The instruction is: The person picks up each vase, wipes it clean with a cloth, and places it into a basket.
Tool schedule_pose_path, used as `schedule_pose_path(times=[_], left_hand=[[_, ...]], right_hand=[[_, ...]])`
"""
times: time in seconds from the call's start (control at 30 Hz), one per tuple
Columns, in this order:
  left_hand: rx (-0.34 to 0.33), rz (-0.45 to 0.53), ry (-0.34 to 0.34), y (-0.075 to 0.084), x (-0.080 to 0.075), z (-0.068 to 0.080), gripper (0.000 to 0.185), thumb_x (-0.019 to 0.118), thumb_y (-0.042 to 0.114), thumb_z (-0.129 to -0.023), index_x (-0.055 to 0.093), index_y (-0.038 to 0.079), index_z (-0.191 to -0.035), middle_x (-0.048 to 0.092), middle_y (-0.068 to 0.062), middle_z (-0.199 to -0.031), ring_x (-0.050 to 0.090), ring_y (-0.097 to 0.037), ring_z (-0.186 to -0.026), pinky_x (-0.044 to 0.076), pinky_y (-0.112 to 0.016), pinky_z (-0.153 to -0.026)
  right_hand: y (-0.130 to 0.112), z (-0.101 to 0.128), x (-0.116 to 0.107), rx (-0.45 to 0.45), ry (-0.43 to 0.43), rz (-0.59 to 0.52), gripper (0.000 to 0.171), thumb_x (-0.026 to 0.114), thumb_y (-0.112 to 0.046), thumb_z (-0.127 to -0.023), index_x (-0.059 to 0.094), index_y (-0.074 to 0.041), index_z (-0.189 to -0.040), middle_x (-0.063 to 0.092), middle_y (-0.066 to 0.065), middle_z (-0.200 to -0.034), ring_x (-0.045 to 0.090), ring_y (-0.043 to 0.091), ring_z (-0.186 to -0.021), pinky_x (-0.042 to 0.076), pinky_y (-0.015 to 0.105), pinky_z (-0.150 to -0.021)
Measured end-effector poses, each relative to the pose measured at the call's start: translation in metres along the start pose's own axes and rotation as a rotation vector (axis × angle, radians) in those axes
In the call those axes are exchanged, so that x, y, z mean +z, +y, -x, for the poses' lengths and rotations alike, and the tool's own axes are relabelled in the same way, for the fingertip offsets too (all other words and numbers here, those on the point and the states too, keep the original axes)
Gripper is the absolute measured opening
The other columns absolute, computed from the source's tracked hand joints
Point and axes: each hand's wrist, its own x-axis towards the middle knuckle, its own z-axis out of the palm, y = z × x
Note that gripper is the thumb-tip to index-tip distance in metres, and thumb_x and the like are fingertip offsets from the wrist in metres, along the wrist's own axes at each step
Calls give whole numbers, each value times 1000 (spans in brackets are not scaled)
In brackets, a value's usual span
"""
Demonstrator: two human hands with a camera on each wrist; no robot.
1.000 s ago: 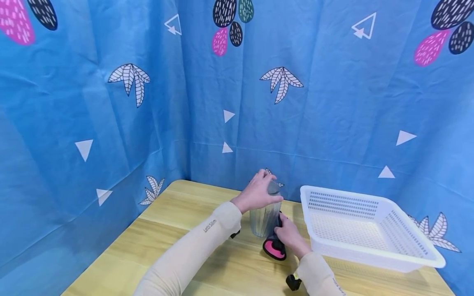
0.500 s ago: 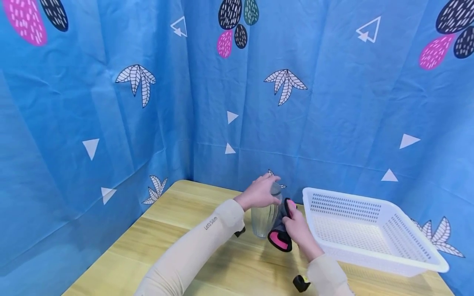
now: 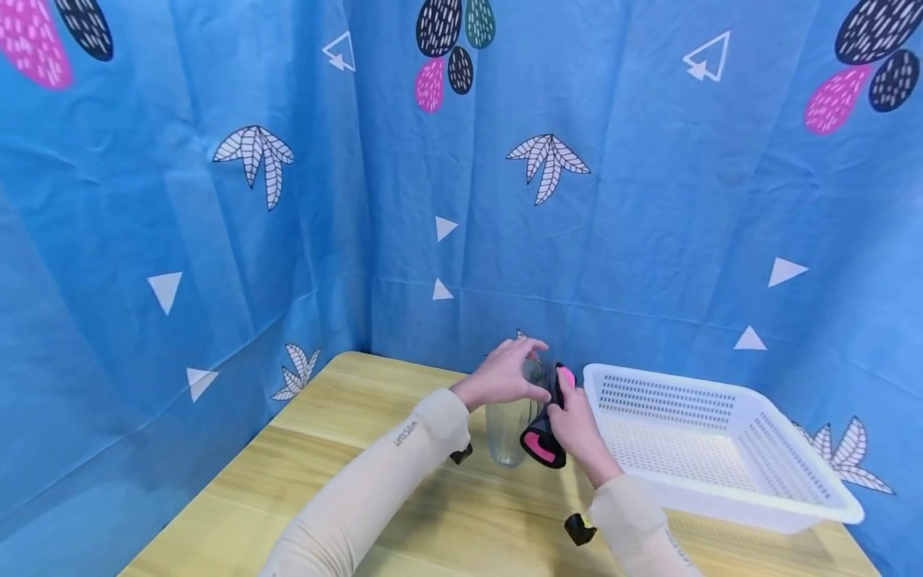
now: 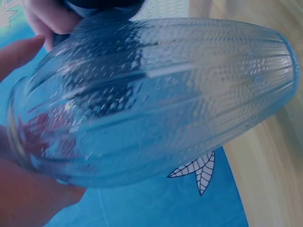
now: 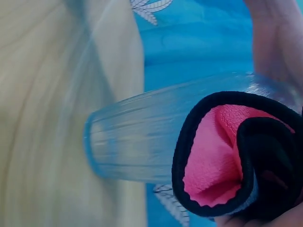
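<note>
A clear ribbed glass vase (image 3: 507, 433) stands roughly upright over the table; whether its base touches the wood I cannot tell. My left hand (image 3: 505, 373) holds it by the neck, thumb and fingers spread around the rim. On the vase's right side, my right hand (image 3: 579, 421) grips a folded cloth (image 3: 542, 450), dark outside and pink inside with black edging. In the right wrist view, the cloth (image 5: 213, 156) shows its fuzzy pink face curled into a fold and covers part of the glass. Fine dimples between the ribs of the vase (image 4: 165, 90) show in the left wrist view.
A white perforated plastic basket (image 3: 721, 501) sits to the right of my right hand, close to it. The wooden table (image 3: 317, 457) ends at a blue patterned curtain (image 3: 476, 240) behind and to the left.
My right hand has moved up along the vase's right side, carrying the cloth with it. The left hand keeps its hold on the neck, almost in the same place.
</note>
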Motion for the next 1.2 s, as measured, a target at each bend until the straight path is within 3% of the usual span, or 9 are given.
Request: schedule_pose_path(times=[0.13,0.3,0.5,0.63,0.8,0.9,1.03,1.2], left_hand=[[5,7,50,-5,5,1,64,78,45,-86,52,26,-141,61,3,-130,47,-18,-128,39,-44,-108],[0,-22,67,-6,12,4,62,75,43,-87,52,21,-141,53,-1,-136,46,-19,-131,42,-43,-108],[-40,-119,78,-3,22,9,71,76,53,-84,53,17,-140,48,-1,-131,47,-17,-120,46,-37,-102],[-31,-204,63,3,21,10,71,75,56,-84,55,20,-143,50,-4,-142,46,-21,-131,39,-44,-107],[-47,-118,19,7,16,8,66,75,43,-88,53,20,-146,38,-9,-157,34,-27,-147,32,-53,-116],[-22,-84,14,4,14,6,63,76,36,-88,54,18,-144,44,-6,-149,39,-25,-142,37,-50,-113],[35,-114,45,-1,14,2,63,77,34,-82,56,18,-139,54,2,-130,47,-19,-123,41,-43,-103],[65,-96,105,-3,11,-4,61,76,36,-83,54,21,-137,59,5,-128,48,-17,-122,39,-45,-102]], right_hand=[[19,3,17,29,-78,13,69,49,2,-90,25,11,-154,44,41,-143,49,47,-130,41,59,-106],[43,15,38,150,-229,-80,67,47,2,-93,22,13,-154,31,34,-156,30,48,-145,27,60,-116],[55,28,44,201,-252,-155,67,47,3,-92,23,13,-153,29,34,-157,27,48,-146,26,61,-116],[52,32,39,185,-227,-219,68,45,5,-89,26,10,-154,33,33,-155,36,44,-142,37,54,-109],[36,31,24,114,-116,-203,68,45,5,-88,29,6,-155,39,34,-152,43,43,-136,40,51,-105],[23,28,13,57,-52,-161,69,46,6,-89,27,7,-155,38,36,-151,43,44,-136,38,54,-108],[8,21,0,3,5,-122,72,47,4,-91,24,0,-159,37,41,-147,45,45,-132,37,56,-108],[-10,8,-11,-71,67,-116,75,46,3,-91,23,-10,-161,36,36,-142,44,42,-124,38,54,-103]])
